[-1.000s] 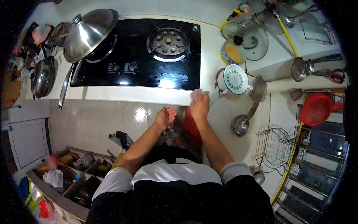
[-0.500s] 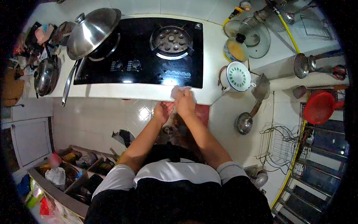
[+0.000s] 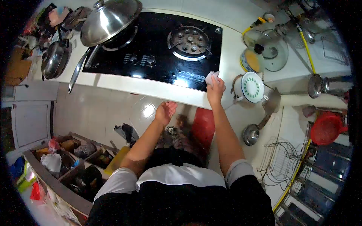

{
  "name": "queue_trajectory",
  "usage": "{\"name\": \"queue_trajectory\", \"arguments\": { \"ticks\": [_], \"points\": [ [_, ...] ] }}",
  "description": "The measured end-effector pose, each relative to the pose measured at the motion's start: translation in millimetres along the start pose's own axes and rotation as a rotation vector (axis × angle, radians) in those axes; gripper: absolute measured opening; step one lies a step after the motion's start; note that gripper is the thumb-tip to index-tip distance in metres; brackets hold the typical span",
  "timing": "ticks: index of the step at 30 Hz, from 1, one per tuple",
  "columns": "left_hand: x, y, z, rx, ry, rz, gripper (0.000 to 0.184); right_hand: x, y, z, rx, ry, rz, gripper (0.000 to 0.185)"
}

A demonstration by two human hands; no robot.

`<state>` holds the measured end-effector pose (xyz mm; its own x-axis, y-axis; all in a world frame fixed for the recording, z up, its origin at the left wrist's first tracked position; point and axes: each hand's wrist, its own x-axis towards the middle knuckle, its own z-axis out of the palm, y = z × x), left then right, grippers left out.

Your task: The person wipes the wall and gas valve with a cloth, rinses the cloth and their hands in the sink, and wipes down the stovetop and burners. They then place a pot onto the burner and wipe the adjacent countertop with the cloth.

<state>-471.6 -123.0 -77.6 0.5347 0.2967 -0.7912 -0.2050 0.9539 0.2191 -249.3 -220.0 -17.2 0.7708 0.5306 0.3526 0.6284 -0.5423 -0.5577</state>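
Note:
In my right hand (image 3: 216, 91) is a crumpled white tissue or thin cloth (image 3: 212, 77), pressed down near the right front corner of the black glass cooktop (image 3: 158, 45). The fingers are closed around it. Just off the front edge of the white counter (image 3: 151, 85), my left hand (image 3: 166, 112) hangs palm up with loosely curled fingers and nothing in it. A round gas burner (image 3: 189, 39) lies beyond my right hand. On the left burner sits a wok with a shiny domed lid (image 3: 111, 22). A white enamel dish with a green pattern (image 3: 252, 87) stands right of my right hand.
Right of the cooktop are a patterned bowl (image 3: 252, 60) and a glass lid (image 3: 275, 52). A ladle (image 3: 251, 135), a wire rack (image 3: 281, 158) and a red strainer (image 3: 327, 129) are farther right. A frying pan (image 3: 56, 58) stands left; a divided wooden bin (image 3: 49, 180) is lower left.
My right hand has moved right with the white tissue or cloth, from the front edge to the cooktop's corner. The hands have drawn apart, and the camera view has shifted slightly.

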Motion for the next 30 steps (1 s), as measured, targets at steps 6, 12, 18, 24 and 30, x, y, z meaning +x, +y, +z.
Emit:
{"name": "queue_trajectory", "arguments": {
  "ticks": [6, 12, 18, 24, 30],
  "points": [
    [-5.2, 10.3, -12.0, -0.02, 0.046, 0.069, 0.042, -36.7, -87.5, 49.2, -0.065, -0.233, -0.337, 0.052],
    [-9.1, 24.5, -22.5, -0.009, 0.031, 0.18, 0.042, -96.8, -122.4, 50.7, 0.514, -0.593, -0.164, 0.047],
    [-30.3, 50.0, -50.2, -0.089, 0.08, 0.174, 0.044, 8.6, -51.4, 36.5, 0.235, 0.016, -0.216, 0.035],
    [-29.8, 60.5, -82.8, -0.201, 0.089, 0.163, 0.045, 9.0, -71.5, 70.7, -0.097, -0.062, -0.369, 0.05],
    [-21.9, 76.0, -70.4, -0.202, 0.087, 0.184, 0.048, -52.7, -159.7, 96.3, 0.081, -0.276, -0.558, 0.049]
  ]
}}
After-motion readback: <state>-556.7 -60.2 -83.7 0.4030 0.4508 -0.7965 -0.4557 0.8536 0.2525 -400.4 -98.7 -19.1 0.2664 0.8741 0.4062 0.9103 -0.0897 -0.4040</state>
